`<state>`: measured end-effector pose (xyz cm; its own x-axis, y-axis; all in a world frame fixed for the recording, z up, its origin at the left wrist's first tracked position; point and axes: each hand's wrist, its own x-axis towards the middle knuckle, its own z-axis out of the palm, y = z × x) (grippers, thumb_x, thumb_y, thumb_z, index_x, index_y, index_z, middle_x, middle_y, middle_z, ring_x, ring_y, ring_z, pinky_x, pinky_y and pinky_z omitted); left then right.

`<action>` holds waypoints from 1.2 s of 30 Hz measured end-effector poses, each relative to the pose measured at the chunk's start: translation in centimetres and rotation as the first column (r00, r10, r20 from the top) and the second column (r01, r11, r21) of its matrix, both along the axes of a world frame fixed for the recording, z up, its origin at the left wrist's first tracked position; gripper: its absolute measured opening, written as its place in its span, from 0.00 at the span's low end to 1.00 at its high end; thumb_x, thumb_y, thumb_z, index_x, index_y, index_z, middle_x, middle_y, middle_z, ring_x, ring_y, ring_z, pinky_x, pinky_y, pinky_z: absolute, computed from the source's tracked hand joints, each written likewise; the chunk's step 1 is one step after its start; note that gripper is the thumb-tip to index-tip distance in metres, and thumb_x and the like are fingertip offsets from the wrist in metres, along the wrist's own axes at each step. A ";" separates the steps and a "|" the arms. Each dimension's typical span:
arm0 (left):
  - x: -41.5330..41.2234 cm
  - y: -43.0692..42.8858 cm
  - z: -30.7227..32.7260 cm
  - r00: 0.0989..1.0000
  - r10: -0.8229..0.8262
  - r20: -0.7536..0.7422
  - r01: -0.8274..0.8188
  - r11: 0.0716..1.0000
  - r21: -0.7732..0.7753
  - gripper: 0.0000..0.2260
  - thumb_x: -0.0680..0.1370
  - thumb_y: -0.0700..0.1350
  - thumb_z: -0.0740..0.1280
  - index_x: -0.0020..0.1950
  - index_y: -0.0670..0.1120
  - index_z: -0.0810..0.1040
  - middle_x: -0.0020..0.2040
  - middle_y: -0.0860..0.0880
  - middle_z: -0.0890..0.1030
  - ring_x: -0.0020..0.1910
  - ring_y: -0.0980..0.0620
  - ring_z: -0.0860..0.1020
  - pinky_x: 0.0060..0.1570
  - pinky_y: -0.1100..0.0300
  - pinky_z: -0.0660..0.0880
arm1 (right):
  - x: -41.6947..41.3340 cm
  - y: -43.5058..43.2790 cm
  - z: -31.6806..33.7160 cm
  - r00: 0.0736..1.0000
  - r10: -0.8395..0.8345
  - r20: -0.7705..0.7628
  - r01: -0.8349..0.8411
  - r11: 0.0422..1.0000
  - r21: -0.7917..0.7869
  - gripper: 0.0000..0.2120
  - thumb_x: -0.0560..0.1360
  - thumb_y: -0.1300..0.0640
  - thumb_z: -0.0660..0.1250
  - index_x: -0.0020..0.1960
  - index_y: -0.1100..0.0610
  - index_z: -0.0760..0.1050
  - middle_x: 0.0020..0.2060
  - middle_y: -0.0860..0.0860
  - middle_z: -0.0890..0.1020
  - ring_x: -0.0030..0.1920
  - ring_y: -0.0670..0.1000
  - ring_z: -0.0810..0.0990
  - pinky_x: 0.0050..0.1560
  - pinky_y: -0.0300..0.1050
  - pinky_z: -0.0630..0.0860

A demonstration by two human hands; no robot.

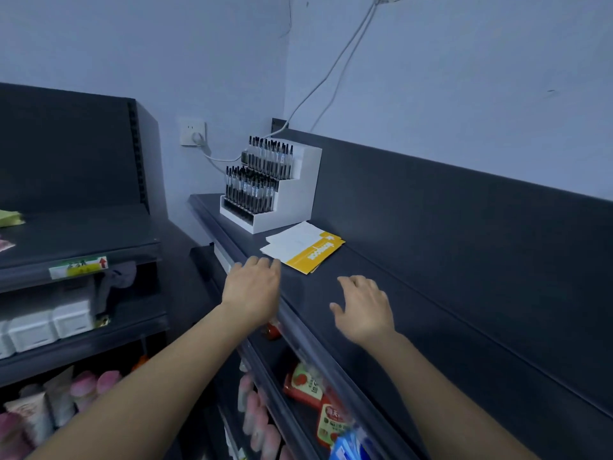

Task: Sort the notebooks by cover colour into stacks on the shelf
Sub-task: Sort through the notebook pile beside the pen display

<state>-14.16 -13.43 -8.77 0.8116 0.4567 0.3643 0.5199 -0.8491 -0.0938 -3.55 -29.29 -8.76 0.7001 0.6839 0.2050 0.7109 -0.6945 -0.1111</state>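
Notebooks (303, 250) with thin yellow-and-white paper covers lie in one loosely fanned pile on the dark grey metal shelf (414, 310), just in front of the white stepped pen display stand (292, 194). A person's left hand (253, 287) is over the shelf's front edge, in front of the stand and just short of the pile's near corner. Its fingers are relaxed, close together and hold nothing. The right hand (365, 308) is over bare shelf farther from the stand, to the right of the pile, with fingers spread apart and empty. Whether either hand touches the surface cannot be told.

Sorting looks barely under way. Only this single pile of notebooks shows, its covers not squared up, and no second colour stack is visible on the stretch of shelf running away from the stand. A flat yellow-green item (8, 218) on the neighbouring shelf unit, far left of the stand, may be another cover, but it is too cut off to say. By this view, tidying the pile and building further stacks appear left to do.
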 end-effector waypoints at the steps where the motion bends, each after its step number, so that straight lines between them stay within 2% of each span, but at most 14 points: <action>1: 0.7 1.1 -0.1 1.000 -0.010 -0.006 0.010 1.000 -0.006 0.14 0.77 0.46 0.62 0.62 0.47 0.69 0.60 0.49 0.75 0.60 0.47 0.72 0.53 0.55 0.68 | 0.6 1.2 -0.1 1.000 -0.008 -0.005 0.008 1.000 -0.011 0.25 0.80 0.48 0.60 0.74 0.53 0.60 0.71 0.52 0.66 0.71 0.53 0.62 0.70 0.50 0.60; 3: 2.3 3.5 -0.2 0.999 -0.037 -0.018 0.037 0.999 -0.014 0.12 0.78 0.46 0.61 0.60 0.46 0.69 0.59 0.48 0.75 0.60 0.47 0.72 0.54 0.55 0.68 | 1.8 3.6 -0.3 0.999 -0.030 -0.020 0.029 0.999 -0.028 0.25 0.80 0.48 0.59 0.74 0.54 0.60 0.70 0.52 0.66 0.71 0.53 0.62 0.69 0.49 0.61; 7: 5.4 8.7 -0.2 0.994 -0.105 -0.041 0.104 0.994 -0.033 0.15 0.80 0.49 0.60 0.64 0.45 0.68 0.61 0.47 0.74 0.62 0.46 0.71 0.56 0.53 0.68 | 3.9 8.4 -0.9 0.995 -0.090 -0.047 0.089 0.996 -0.028 0.23 0.80 0.46 0.59 0.72 0.54 0.62 0.69 0.52 0.69 0.70 0.54 0.65 0.66 0.49 0.64; 13: 10.1 15.6 -0.8 0.973 -0.194 -0.122 0.174 0.972 -0.156 0.17 0.80 0.53 0.59 0.64 0.45 0.69 0.62 0.46 0.74 0.63 0.45 0.71 0.58 0.51 0.69 | 6.7 13.9 -1.3 0.966 -0.208 -0.155 0.207 0.978 -0.022 0.24 0.80 0.43 0.57 0.69 0.56 0.65 0.64 0.54 0.74 0.70 0.57 0.65 0.63 0.52 0.67; 16: 12.5 17.8 -1.4 0.962 -0.242 -0.124 0.210 0.951 -0.227 0.17 0.81 0.53 0.58 0.65 0.44 0.69 0.62 0.45 0.73 0.63 0.44 0.70 0.59 0.51 0.69 | 7.8 15.8 -1.5 0.940 -0.266 -0.215 0.260 0.964 -0.056 0.24 0.80 0.42 0.56 0.69 0.57 0.65 0.65 0.55 0.74 0.69 0.58 0.65 0.62 0.53 0.67; 20: 15.7 19.4 -2.2 0.949 -0.283 -0.138 0.223 0.913 -0.342 0.19 0.81 0.55 0.56 0.64 0.43 0.69 0.62 0.44 0.73 0.62 0.44 0.71 0.58 0.51 0.70 | 9.1 17.5 -2.2 0.912 -0.307 -0.273 0.305 0.951 -0.052 0.22 0.79 0.42 0.58 0.65 0.56 0.67 0.62 0.54 0.74 0.64 0.57 0.70 0.60 0.51 0.70; 25: 18.4 20.7 -2.7 0.948 -0.304 -0.092 0.223 0.844 -0.487 0.16 0.81 0.52 0.57 0.58 0.41 0.71 0.60 0.42 0.76 0.59 0.43 0.73 0.55 0.52 0.70 | 10.3 18.6 -2.5 0.870 -0.327 -0.370 0.360 0.933 0.022 0.23 0.80 0.47 0.59 0.70 0.58 0.64 0.68 0.54 0.69 0.67 0.56 0.68 0.64 0.48 0.68; 28: 19.3 20.6 -2.4 0.957 -0.291 -0.012 0.224 0.762 -0.607 0.13 0.81 0.49 0.58 0.58 0.40 0.72 0.59 0.42 0.76 0.59 0.43 0.73 0.56 0.54 0.68 | 10.8 19.4 -2.6 0.858 -0.330 -0.393 0.386 0.920 0.070 0.23 0.80 0.50 0.59 0.72 0.58 0.62 0.71 0.54 0.64 0.69 0.55 0.67 0.64 0.46 0.67; 31: 19.9 20.5 -2.1 0.966 -0.234 0.111 0.232 0.590 -0.774 0.10 0.79 0.45 0.64 0.55 0.39 0.71 0.56 0.43 0.76 0.56 0.44 0.75 0.54 0.54 0.71 | 11.3 19.9 -2.6 0.839 -0.341 -0.423 0.426 0.896 0.122 0.24 0.80 0.52 0.60 0.74 0.57 0.61 0.74 0.54 0.59 0.71 0.55 0.64 0.66 0.45 0.64; 33: 20.0 20.5 -2.1 0.970 -0.200 0.135 0.220 0.501 -0.837 0.07 0.77 0.43 0.66 0.49 0.41 0.70 0.52 0.45 0.75 0.54 0.45 0.75 0.52 0.54 0.73 | 11.3 19.8 -2.7 0.821 -0.342 -0.456 0.447 0.883 0.143 0.27 0.80 0.53 0.60 0.76 0.55 0.57 0.76 0.54 0.56 0.74 0.55 0.60 0.68 0.44 0.62; 36: 19.9 20.3 -2.0 0.974 -0.192 0.119 0.190 0.410 -0.892 0.07 0.76 0.41 0.68 0.42 0.45 0.71 0.49 0.47 0.76 0.49 0.47 0.76 0.50 0.55 0.75 | 11.3 19.3 -2.7 0.805 -0.331 -0.492 0.468 0.864 0.185 0.27 0.80 0.54 0.60 0.77 0.54 0.56 0.77 0.55 0.55 0.76 0.53 0.57 0.71 0.44 0.58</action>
